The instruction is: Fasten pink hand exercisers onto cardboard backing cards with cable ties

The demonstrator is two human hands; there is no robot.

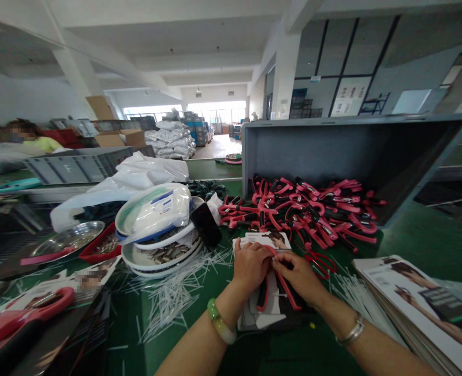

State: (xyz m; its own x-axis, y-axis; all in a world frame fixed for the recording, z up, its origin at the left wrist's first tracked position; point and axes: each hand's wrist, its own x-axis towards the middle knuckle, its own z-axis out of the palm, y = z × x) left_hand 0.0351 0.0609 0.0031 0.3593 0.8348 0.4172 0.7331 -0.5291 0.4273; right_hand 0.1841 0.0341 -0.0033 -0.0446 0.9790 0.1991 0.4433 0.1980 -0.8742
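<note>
A pair of red pliers with black grips [286,289] lies on a printed backing card [269,316], its handles pointing toward me. My left hand [252,265] is closed around the head end of the pliers. Close beside it, my right hand [296,274] has its fingers pinched together at the same end. What those fingertips hold is hidden. Beneath the hands, the card rests on a small stack of cards. Just beyond my right hand is a pair of red-handled scissors [321,263].
A grey crate [309,151] lies on its side, red pliers [312,209] spilling out. White cable ties [172,297] are scattered left. Stacked bowls [156,266] hold small metal parts, beside a black phone [206,226]. Printed cards [418,308] are piled right. A person [33,138] is far left.
</note>
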